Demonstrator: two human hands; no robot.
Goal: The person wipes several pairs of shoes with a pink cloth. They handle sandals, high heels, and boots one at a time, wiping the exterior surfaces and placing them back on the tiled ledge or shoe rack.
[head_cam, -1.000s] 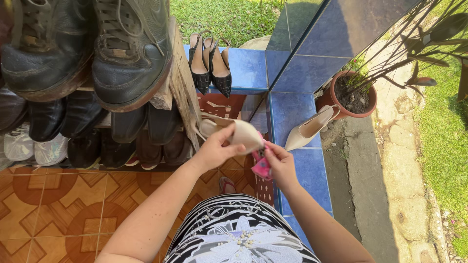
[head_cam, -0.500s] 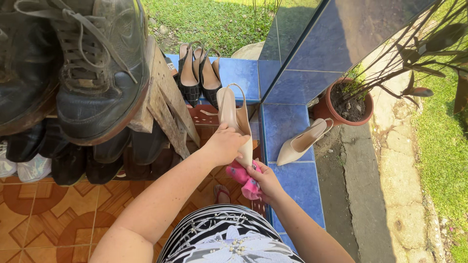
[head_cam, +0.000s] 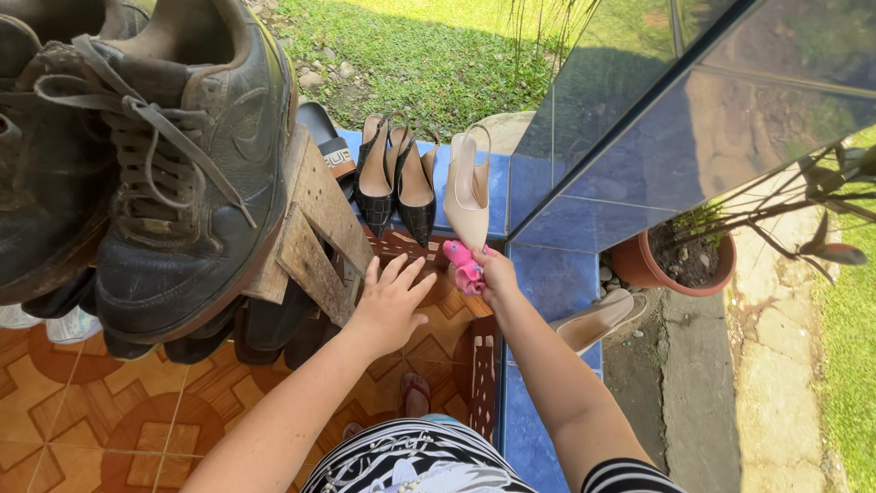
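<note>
Far left, up close to the camera, two worn dark lace-up boots (head_cam: 173,183) sit on top of a rough wooden rack (head_cam: 315,228), w/ more dark shoes (head_cam: 265,329) tucked underneath and a bit of white sneaker (head_cam: 68,324) at the left edge. Orange patterned floor tiles (head_cam: 109,411) below. Moving right: left hand (head_cam: 388,306) is out in front of the rack, palm down, fingers spread wide, holding nothing, hovering just beside the rack's edge. Behind it, on the blue tiled ledge (head_cam: 547,274), a pair of black slingback heels (head_cam: 394,183) stands toes toward the person. Right next to them, touching or nearly so, is a beige slingback heel (head_cam: 467,196), same way round, toe toward the person, on the ledge. Right hand (head_cam: 497,274) is closed round a pink cloth (head_cam: 465,265), the cloth bunched up at the beige heel's toe; can't tell if it actually touches the toe. Further right, past the forearm, the second beige heel (head_cam: 598,319) lies lower down on the blue tile, partly hidden by the arm. Then a clay plant pot (head_cam: 675,265) w/ soil and thin stems, a dark glass panel (head_cam: 693,100) above it, a stone path and grass at the far right. Bottom centre: black-and-white patterned clothing (head_cam: 429,461).
</note>
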